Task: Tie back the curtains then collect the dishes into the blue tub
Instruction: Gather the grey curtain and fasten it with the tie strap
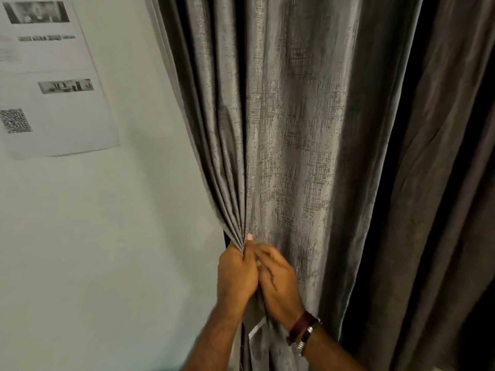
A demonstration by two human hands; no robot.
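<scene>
At lower centre, the grey curtain [289, 124] is gathered in the left hand [235, 274]'s grip; the right hand [278, 282]'s grip cannot be told.

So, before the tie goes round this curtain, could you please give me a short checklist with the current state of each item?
1. Pleats gathered: ok. The left hand grips the bunched folds of the grey curtain at its wall-side edge.
2. Second hand ready: ok. The right hand sits against the same bunch, right beside the left; its exact grip is blurred.
3. Whole panel gathered: not ok. The wide section to the right hangs loose.
4. Tie-back at hand: cannot tell. No cord or band is visible; only a pale tag shows below the hands.
5. Wall hook: cannot tell. None shows on the wall.
6. Dark curtain tied: not ok, hangs free.
</scene>
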